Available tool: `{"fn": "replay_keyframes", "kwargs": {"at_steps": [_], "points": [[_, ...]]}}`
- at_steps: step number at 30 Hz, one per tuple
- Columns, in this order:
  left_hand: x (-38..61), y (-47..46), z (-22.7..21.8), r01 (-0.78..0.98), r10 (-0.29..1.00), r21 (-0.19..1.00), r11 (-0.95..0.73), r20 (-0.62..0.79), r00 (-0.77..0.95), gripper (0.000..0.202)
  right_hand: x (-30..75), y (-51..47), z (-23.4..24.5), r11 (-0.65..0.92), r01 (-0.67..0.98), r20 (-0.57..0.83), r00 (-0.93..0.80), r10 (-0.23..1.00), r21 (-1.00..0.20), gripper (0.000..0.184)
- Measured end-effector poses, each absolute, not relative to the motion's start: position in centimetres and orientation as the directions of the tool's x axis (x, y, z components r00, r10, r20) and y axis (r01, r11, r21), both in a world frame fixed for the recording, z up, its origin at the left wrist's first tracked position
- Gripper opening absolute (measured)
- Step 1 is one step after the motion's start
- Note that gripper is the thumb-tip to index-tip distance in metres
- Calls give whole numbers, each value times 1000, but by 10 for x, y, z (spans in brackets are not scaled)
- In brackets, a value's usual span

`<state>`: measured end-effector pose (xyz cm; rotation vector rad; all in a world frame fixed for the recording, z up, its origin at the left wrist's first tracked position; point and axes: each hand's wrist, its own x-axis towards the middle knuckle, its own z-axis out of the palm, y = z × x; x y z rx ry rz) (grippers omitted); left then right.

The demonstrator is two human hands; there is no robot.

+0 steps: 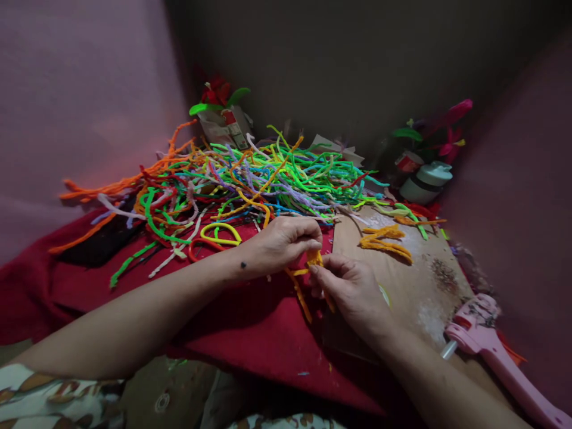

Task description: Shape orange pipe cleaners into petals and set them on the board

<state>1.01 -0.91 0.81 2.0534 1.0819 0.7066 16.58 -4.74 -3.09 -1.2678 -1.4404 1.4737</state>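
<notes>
My left hand (292, 241) is closed, its thumb and fingers pinching the top of a bundle of orange pipe cleaners (315, 258). From below, my right hand (346, 280) grips the same bundle between thumb and fingers. Loose orange ends hang beneath the two hands over the red cloth (250, 328). Part of the bundle is hidden by my fingers. Some folded orange pipe cleaners (386, 242) lie on the wooden board (411, 286) to the right of my hands.
A big tangled heap of coloured pipe cleaners (268, 173) spreads behind my hands. Scissors with yellow and red handles (222, 233) lie left. A pink glue gun (478, 328) rests at the board's right. A pale bottle (426, 180) and pipe-cleaner flowers (217, 92) stand at the back.
</notes>
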Motion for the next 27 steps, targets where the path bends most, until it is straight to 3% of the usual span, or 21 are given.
{"fn": "replay_keyframes", "kwargs": {"at_steps": [2, 4, 11, 14, 16, 18, 20, 23, 27], "points": [[11, -10, 8, 368, 889, 908, -197, 7, 458, 14, 166, -47, -29, -175, 88, -193, -268, 944, -981, 22], [12, -10, 7, 281, 891, 960, -20, -110, 440, 18, 167, -46, -28, -188, 61, -198, -255, 947, -980, 23], [16, -13, 0, 147, 895, 972, 185, -229, 384, 20, 169, -46, -34, -225, 8, -217, -300, 929, -974, 22], [19, -14, -1, 212, 914, 967, 145, -212, 345, 21, 169, -46, -33, -192, 17, -188, -283, 941, -981, 21], [21, -16, -1, 332, 961, 943, -34, -60, 270, 19, 168, -47, -31, -169, 9, -165, -262, 951, -986, 21], [23, -18, 0, 439, 957, 858, -265, 179, 228, 17, 168, -47, -28, -184, -10, -175, -253, 951, -983, 22], [22, -17, 0, 478, 928, 797, -369, 286, 239, 19, 168, -46, -26, -236, -42, -218, -255, 942, -971, 23], [17, -12, 2, 388, 957, 893, -228, 133, 256, 24, 170, -41, -27, -300, -129, -264, -237, 935, -945, 24], [13, -7, 1, 334, 912, 942, -27, -113, 394, 27, 173, -34, -29, -245, -256, -211, -153, 965, -935, 21]]}}
